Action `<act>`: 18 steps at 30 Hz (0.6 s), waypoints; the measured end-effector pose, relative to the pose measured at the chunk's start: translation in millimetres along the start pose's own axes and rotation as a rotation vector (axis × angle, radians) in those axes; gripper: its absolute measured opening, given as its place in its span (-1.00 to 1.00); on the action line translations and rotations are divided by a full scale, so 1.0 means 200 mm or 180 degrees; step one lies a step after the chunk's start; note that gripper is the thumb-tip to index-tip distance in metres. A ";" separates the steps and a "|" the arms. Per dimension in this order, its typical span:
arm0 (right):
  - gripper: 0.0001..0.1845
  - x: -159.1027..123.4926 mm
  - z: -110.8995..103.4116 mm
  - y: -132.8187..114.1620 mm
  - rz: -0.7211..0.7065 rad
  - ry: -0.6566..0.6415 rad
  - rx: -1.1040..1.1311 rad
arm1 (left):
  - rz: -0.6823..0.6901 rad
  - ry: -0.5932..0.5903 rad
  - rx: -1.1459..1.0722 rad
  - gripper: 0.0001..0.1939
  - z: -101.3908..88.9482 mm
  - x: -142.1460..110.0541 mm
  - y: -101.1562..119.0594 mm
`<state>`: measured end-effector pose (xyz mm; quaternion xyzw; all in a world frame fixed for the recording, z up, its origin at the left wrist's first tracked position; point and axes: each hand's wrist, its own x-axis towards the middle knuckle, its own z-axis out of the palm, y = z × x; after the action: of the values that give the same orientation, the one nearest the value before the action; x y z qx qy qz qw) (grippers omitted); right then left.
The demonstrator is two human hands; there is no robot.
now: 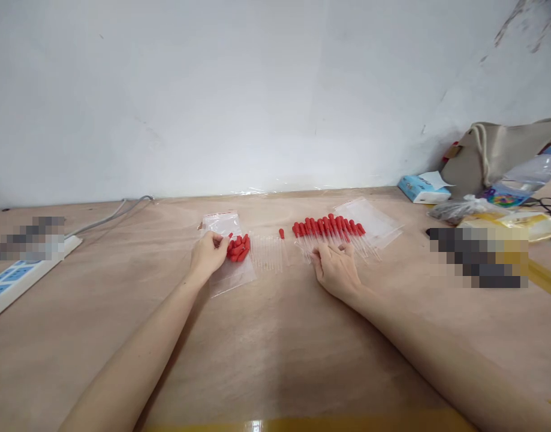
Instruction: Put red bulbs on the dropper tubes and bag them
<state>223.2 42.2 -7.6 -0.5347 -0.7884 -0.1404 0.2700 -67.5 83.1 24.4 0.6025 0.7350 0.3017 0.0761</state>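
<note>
1. Far out past the left hand (pixel 208 254), a white power strip with blue sockets (pixel 14 279) lies on the pale wooden tabletop (pixel 266 348), its grey cable running off toward the wall.
2. The left hand is curled, its fingertips pinched narrowly at the loose red rubber bulbs (pixel 238 248) piled on a clear plastic zip bag (pixel 230 273); whether it actually grips a bulb I cannot tell.
3. Risk here: the bulbs are small and round, so a nudge of that hand could probably roll them off the slippery bag.
4. Between the hands lie bare clear glass dropper tubes (pixel 267 252), one with a red cap (pixel 281 233).
5. The right hand (pixel 336 269) rests palm down, fingers loosely spread, on the near ends of a row of red-capped glass droppers (pixel 329 229); it holds nothing.
6. Risk: pressing down could likely crack or scatter the thin glass.
7. Beyond the right hand lie more clear bags (pixel 369 221), then a blue tissue pack (pixel 422 188) and a beige cloth bag (pixel 500 153).
</note>
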 end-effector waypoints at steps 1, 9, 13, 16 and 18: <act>-0.78 -0.01 0.00 0.01 0.0048 0.0077 0.0070 | -0.0015 0.0041 -0.0021 -0.82 -0.01 0.00 0.00; -0.75 -0.02 0.00 0.02 0.0030 0.0264 0.0795 | 0.1288 0.0016 -0.0936 -0.75 -0.02 -0.21 0.13; -0.78 -0.06 -0.02 0.00 -0.0165 0.0098 0.1143 | 0.2256 -0.1008 -0.0758 -0.75 0.06 -0.43 0.19; -0.82 -0.09 -0.04 -0.02 -0.0278 0.0034 0.1289 | 0.2241 -0.1025 -0.0695 -0.81 0.11 -0.50 0.19; -0.85 -0.10 -0.04 -0.03 -0.0338 0.0030 0.1352 | 0.2134 -0.0995 -0.0671 -0.86 0.13 -0.50 0.19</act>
<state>225.9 20.8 -10.9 -0.4229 -0.8260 0.0124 0.3724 2.8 2.5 -1.6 0.8371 0.4416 0.2882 0.1459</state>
